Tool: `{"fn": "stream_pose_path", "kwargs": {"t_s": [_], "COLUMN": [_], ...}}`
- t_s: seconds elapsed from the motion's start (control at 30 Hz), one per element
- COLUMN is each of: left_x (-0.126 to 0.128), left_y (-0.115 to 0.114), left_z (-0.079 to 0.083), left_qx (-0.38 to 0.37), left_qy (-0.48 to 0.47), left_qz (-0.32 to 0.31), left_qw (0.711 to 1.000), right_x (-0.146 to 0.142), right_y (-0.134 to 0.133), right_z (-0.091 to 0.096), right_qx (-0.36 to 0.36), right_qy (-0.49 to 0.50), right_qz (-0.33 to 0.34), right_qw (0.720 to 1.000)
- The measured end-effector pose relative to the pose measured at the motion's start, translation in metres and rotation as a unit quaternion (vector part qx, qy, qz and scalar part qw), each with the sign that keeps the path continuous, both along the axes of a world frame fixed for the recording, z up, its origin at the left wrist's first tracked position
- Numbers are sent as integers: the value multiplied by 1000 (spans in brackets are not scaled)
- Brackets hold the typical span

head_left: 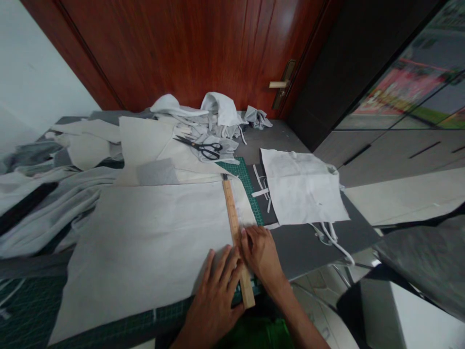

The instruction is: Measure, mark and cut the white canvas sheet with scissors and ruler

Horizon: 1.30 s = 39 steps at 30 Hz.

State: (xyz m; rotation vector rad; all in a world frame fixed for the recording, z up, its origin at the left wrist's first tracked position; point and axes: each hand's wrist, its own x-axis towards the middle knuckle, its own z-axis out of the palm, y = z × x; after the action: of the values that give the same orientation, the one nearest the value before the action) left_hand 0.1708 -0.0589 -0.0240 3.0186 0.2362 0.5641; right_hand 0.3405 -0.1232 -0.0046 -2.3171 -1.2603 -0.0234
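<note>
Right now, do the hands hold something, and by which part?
Nothing is gripped: the right hand lies flat across the wooden ruler toward its near end, and the left hand presses the pale fabric beside it.

Two hands (214,293), one wooden ruler (232,218), one scissors (192,144).

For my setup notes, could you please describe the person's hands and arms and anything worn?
The left hand and right hand are bare, with no gloves, rings or watch visible. The forearms show no sleeves. A green patch between them may be clothing; I cannot tell.
</note>
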Motion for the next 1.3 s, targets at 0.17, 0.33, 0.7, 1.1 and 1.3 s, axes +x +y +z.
{"fn": "stream_pose_path", "kwargs": {"t_s": [0.17,0.33,0.7,1.1,1.3], "left_x": [0,0,1,-2,-3], "left_y": [2,4,5,8,11], "left_z": [2,3,-6,-8,-7], "left_qx": [16,14,-1,47,80], "left_qy": [-7,-15,-33,-12,-15], "left_qz": [-14,-19,-22,-30,-30], "left_qw": [1000,1000,999,998,996], "right_x": [-1,1,0,34,90], "right_y": [8,13,9,-7,28], "right_z": [13,24,32,42,41], "right_qx": [-54,-131,-239,-220,-264], "right_qy": [-3,-24,-90,-54,-117], "right_qz": [-7,-3,73,17,-50], "right_qw": [999,991,964,974,956]}}
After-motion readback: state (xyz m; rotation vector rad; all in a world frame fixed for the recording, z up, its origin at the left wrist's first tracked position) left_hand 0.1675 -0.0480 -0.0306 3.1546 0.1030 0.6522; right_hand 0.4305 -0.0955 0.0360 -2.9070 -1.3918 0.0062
